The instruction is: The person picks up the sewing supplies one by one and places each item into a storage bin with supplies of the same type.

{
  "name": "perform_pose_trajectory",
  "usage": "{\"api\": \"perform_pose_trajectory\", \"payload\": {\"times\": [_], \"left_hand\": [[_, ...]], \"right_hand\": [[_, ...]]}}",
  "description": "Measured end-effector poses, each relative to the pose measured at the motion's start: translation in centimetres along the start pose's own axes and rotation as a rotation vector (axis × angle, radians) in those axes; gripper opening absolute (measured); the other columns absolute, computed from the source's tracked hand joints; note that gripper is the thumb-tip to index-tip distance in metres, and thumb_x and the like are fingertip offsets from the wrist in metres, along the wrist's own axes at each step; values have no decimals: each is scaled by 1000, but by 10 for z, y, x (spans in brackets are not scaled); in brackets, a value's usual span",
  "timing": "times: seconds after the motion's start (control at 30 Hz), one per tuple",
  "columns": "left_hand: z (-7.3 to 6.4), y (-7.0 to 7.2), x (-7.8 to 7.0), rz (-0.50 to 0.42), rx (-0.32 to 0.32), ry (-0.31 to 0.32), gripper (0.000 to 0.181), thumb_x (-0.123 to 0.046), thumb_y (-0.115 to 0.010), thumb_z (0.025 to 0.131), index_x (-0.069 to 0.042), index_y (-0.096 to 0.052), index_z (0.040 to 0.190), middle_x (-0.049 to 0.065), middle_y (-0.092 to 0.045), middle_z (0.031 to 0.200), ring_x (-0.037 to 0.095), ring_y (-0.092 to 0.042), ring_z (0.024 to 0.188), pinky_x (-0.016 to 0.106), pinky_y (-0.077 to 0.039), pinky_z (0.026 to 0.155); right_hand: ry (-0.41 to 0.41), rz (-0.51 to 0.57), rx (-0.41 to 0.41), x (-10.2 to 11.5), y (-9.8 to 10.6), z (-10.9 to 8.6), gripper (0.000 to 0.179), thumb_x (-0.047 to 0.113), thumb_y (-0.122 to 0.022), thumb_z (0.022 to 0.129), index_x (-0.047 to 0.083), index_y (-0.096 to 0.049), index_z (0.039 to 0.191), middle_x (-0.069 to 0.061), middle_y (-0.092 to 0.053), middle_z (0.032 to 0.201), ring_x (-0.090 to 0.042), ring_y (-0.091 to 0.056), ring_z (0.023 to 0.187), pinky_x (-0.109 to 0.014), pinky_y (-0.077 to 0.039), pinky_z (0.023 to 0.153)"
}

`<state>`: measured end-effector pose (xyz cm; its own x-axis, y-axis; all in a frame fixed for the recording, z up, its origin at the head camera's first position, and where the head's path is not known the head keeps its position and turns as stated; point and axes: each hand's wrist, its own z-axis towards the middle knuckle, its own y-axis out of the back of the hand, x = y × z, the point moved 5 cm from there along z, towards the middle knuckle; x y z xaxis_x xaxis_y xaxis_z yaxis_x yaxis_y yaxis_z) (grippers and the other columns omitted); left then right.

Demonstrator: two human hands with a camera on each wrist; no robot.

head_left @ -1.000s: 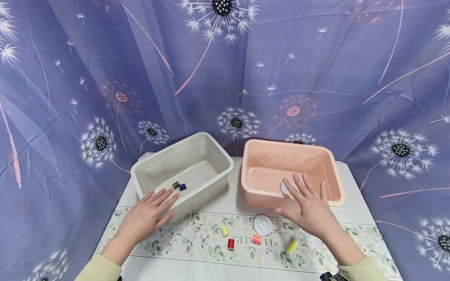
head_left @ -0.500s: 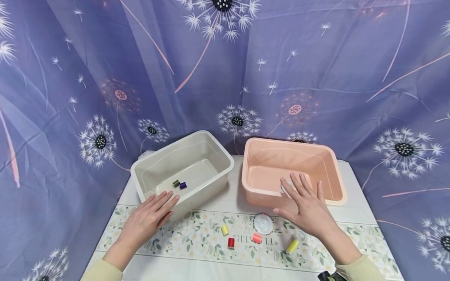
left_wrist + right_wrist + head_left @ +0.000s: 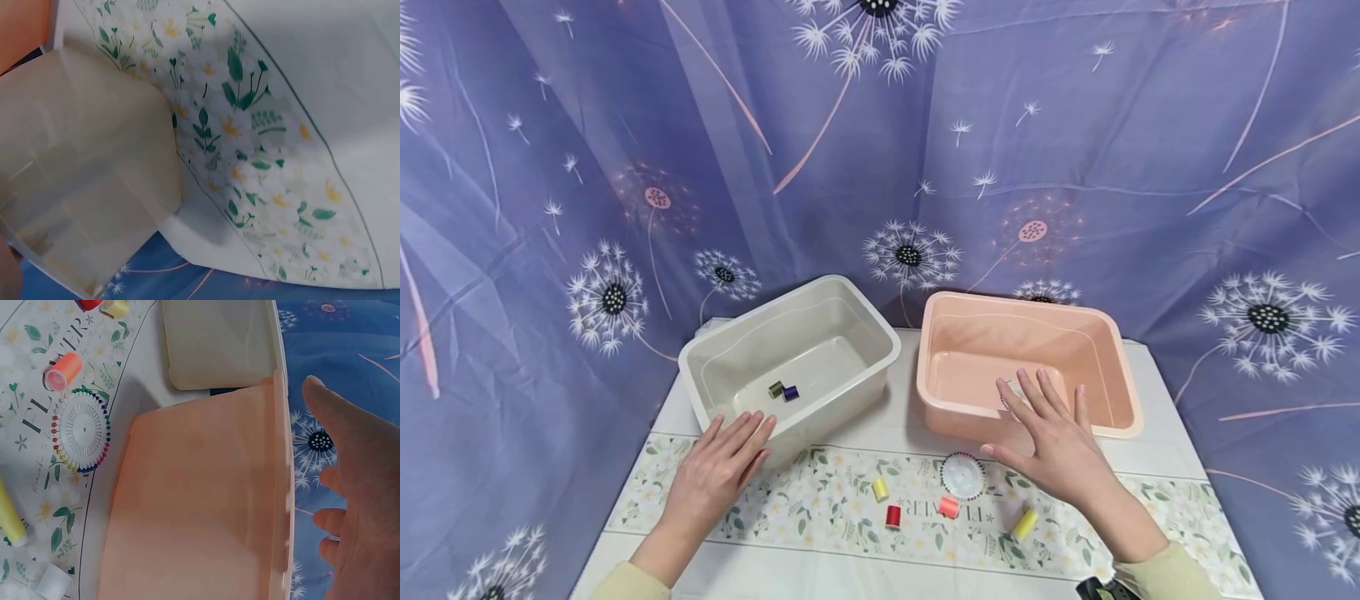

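My left hand (image 3: 713,471) is held with extended fingers at the near side of the grey bin (image 3: 865,385), empty. Inside that bin lie a green thread spool (image 3: 776,389) and a purple thread spool (image 3: 791,393). My right hand (image 3: 1060,446), fingers spread and empty, overlaps the near rim of the pink bin (image 3: 951,400). A wheel of pins in the pink bin is partly hidden behind its fingers. On the table are another pin wheel (image 3: 962,476), a red spool (image 3: 892,517), an orange spool (image 3: 948,507), a pale yellow spool (image 3: 880,489) and a bright yellow spool (image 3: 1024,525).
A white spool (image 3: 53,582) shows in the right wrist view, mostly hidden behind my right hand in the head view. A flower-printed cloth (image 3: 820,517) runs across the white table. A purple dandelion curtain (image 3: 820,208) hangs right behind both bins.
My left hand has drawn slightly back toward me, its fingers a little closer together. The right hand stays almost in place. The head view has shifted slightly; spools and bins have not moved.
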<state>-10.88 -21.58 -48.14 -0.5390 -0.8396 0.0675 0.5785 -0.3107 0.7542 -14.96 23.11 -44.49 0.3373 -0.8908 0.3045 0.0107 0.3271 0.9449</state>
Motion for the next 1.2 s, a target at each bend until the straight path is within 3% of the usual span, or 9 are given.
{"api": "perform_pose_trajectory", "payload": {"times": [0.17,0.37,0.7,1.0,1.2], "left_hand": [[-3,-1,-4,44,-22,51,50,-40,-40,117,-8,-73,137,15,-77,126,36,-76,112,51,-41,122],[-3,-2,-5,63,-41,118,50,-41,-44,115,-6,-76,132,16,-77,123,38,-75,115,58,-50,111],[-3,-3,-9,66,-119,175,46,-40,-52,112,-5,-78,126,18,-78,118,40,-76,111,59,-52,108],[-4,-5,-10,59,-120,192,46,-40,-51,112,-5,-78,126,18,-78,118,41,-76,112,55,-48,114],[-4,-4,-10,58,-145,180,45,-39,-52,112,-5,-79,125,18,-78,117,41,-76,110,55,-48,114]], "right_hand": [[0,-2,4,2,0,1,93,66,-74,91,17,-45,164,-21,-32,172,-49,-25,159,-76,10,124],[-1,-10,3,1,-1,2,93,66,-74,91,17,-45,164,-20,-32,172,-48,-24,160,-76,9,123],[19,-17,8,6,-4,3,94,67,-73,91,17,-45,164,-20,-33,172,-48,-25,160,-73,12,125],[117,34,-28,33,-7,2,90,62,-77,90,16,-49,162,-17,-37,171,-44,-27,160,-67,5,129],[219,74,-35,58,-19,2,88,63,-76,90,16,-51,161,-12,-38,171,-41,-29,160,-55,6,132]]}}
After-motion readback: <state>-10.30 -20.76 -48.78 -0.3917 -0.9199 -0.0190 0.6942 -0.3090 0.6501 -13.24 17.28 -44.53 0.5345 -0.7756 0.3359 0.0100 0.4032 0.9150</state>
